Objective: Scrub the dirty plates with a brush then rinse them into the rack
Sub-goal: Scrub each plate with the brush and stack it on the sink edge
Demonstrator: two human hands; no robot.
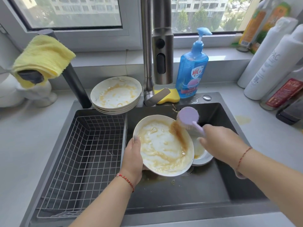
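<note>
My left hand (133,158) grips the left rim of a white plate (161,149) smeared with brown sauce, held tilted over the dark sink (213,185). My right hand (220,143) holds the handle of a purple dish brush (188,117), whose head touches the plate's upper right edge. Another dirty plate (200,153) lies in the sink beneath, partly hidden. A stack of dirty plates (115,95) sits on the sink's back ledge. The white wire rack (82,154) fills the sink's left half and holds nothing.
A steel faucet (161,46) rises behind the sink, with a yellow sponge (170,96) and a blue soap bottle (191,69) beside it. A yellow cloth (42,54) hangs at back left. Bottles (268,63) crowd the right counter, near a sauce spill (242,119).
</note>
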